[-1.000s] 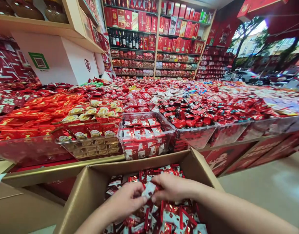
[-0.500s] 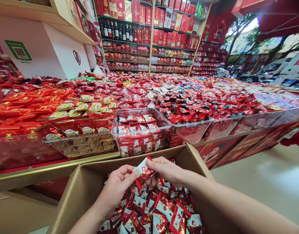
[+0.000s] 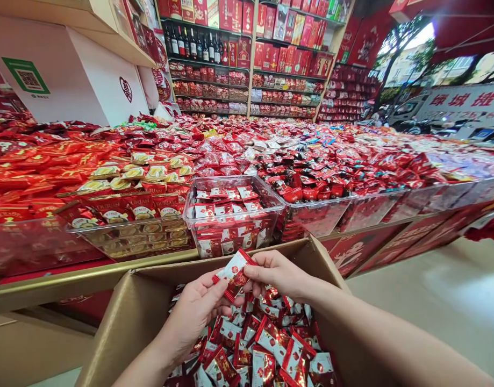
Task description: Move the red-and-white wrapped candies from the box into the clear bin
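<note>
Between both hands is a red and white wrapped candy [image 3: 235, 273], tilted, its printed face turned up. My left hand [image 3: 201, 301] pinches its lower left end with thumb and fingers. On its right side, my right hand [image 3: 276, 275] grips the wrapper near the upper end. Below the hands, an open cardboard box [image 3: 113, 322] holds a loose heap of matching candies [image 3: 271, 341]. Just beyond the box stands a clear plastic bin [image 3: 233, 216] with the same red and white packets in neat rows.
Durian packets [image 3: 144, 207] fill a bin at left, with orange-red packets [image 3: 29, 183] farther left. Dark red candies [image 3: 311, 183] lie in bins at right. Behind are shelves [image 3: 250, 59] of bottles and red boxes. A white counter box [image 3: 89, 80] bears a QR code.
The candy has turned slightly and come up a little between the hands. My right hand's thumb has shifted down along the wrapper. The camera view has shifted slightly.
</note>
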`<act>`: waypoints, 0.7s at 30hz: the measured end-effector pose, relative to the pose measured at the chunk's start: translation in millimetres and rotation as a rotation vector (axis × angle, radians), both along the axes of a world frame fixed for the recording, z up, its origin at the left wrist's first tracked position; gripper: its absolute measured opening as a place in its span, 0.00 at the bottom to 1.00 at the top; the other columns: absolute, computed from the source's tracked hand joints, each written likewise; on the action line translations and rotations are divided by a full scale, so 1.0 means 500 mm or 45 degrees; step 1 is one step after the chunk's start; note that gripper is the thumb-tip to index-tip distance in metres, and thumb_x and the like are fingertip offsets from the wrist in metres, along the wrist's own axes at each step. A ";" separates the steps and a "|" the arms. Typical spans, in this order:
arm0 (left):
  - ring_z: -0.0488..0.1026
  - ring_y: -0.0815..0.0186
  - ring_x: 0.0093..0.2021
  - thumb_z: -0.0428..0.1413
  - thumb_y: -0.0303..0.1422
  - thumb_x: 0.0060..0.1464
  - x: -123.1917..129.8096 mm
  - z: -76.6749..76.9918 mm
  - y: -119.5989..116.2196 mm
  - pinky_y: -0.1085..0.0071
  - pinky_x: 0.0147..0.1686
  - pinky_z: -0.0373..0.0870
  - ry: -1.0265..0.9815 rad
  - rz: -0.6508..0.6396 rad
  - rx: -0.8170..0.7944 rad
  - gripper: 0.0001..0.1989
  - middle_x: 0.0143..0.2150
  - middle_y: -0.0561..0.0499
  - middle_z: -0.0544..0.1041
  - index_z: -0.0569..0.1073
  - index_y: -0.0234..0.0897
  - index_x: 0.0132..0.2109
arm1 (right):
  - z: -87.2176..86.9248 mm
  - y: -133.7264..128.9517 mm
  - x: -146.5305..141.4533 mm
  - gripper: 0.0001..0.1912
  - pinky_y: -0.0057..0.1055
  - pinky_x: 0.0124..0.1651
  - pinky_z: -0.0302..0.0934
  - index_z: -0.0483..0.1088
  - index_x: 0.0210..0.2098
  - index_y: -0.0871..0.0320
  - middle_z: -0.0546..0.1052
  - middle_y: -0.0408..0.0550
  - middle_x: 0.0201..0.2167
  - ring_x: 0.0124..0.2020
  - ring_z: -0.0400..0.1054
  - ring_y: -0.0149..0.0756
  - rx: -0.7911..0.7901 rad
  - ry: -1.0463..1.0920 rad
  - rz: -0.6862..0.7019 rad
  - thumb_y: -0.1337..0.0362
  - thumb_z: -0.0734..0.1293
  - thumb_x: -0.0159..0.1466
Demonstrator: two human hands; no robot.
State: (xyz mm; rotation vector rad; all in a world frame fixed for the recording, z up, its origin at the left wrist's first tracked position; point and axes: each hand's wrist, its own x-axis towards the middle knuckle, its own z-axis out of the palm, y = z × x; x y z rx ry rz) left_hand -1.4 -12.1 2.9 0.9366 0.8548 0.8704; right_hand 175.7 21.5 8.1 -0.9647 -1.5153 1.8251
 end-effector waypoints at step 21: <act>0.66 0.70 0.24 0.49 0.40 0.51 0.004 -0.003 -0.013 0.78 0.22 0.63 0.140 0.189 0.089 0.15 0.25 0.52 0.75 0.73 0.36 0.40 | 0.001 -0.008 -0.015 0.19 0.22 0.21 0.50 0.65 0.23 0.64 0.65 0.41 0.16 0.18 0.56 0.23 0.264 -0.125 -0.203 0.51 0.62 0.53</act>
